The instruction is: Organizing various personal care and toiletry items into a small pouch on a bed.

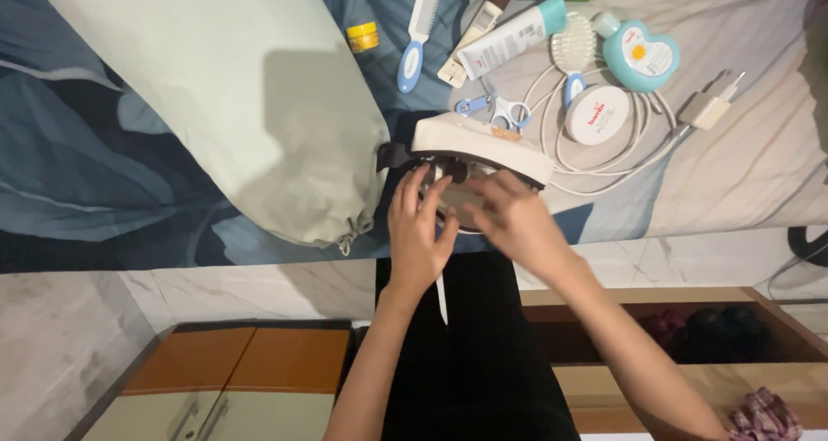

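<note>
Nearest the head camera, two bare forearms reach forward over black clothing. The left hand (418,234) and right hand (515,221) meet at a cream pouch (479,139) with a dark opening, lying at the bed's edge; fingers curl into its mouth, seemingly spreading it, though whether they pinch anything is unclear. Beyond lie small scissors (500,109), a white cable (604,156) and a pale green pillow (224,96), within easy reach.
</note>
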